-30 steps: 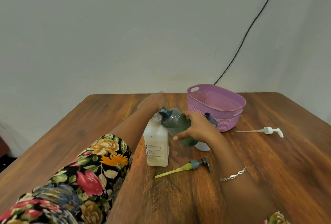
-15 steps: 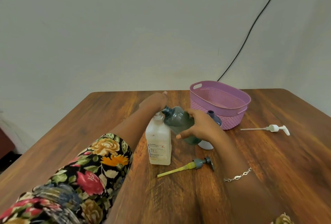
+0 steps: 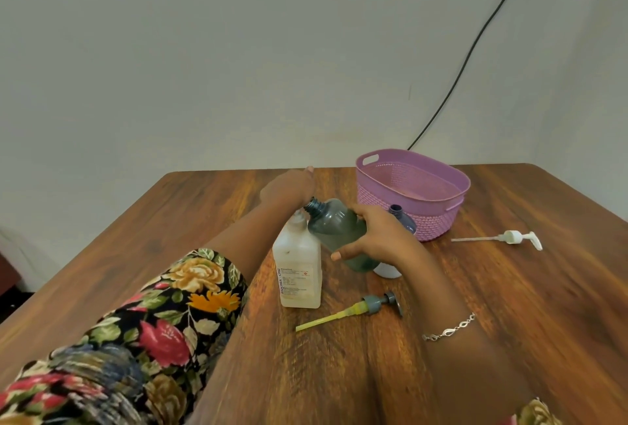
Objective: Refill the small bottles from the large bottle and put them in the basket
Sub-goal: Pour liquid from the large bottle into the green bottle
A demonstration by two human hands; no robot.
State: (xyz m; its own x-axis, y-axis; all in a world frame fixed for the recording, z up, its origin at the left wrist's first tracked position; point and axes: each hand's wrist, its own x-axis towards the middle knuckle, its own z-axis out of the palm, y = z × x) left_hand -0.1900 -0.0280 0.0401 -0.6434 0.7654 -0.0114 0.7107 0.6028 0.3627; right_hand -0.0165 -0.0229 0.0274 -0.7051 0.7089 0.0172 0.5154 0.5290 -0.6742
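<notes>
Right hand (image 3: 372, 237) is wrapped around the grey bottle (image 3: 339, 231), fingers over the top, thumb underneath, clamped on its body. Bottle is tilted hard, neck pointing up-left, open threaded mouth with no cap, sitting just above the mouth of the white bottle (image 3: 299, 268). Grey bottle is translucent, smoky green-grey; liquid level unclear.

White bottle stands upright on the table (image 3: 170, 220), just left of the right hand and right beside the left forearm. Squarish, cloudy plastic, printed label on the front, top open. Its neck is partly hidden by the grey bottle's neck; can't tell if the two touch.

Left hand (image 3: 289, 185) reaches past the white bottle, palm down, behind its neck. Fingers look extended, nothing visibly in them, but the grip side is hidden, so can't tell its state. Floral sleeve (image 3: 163, 322) on that arm.

Behind the right hand: a blue bottle (image 3: 401, 220), upright, uncapped, mostly hidden by the hand, white base showing below the wrist. Pink basket (image 3: 438, 220) just beyond it, further out to the right; nothing seen inside.

Near side of the right hand: grey pump (image 3: 370, 305) with a yellow tube, lying flat. Well to the right: white pump (image 3: 509, 237), lying flat. Bracelet (image 3: 448, 331) on the right wrist.
</notes>
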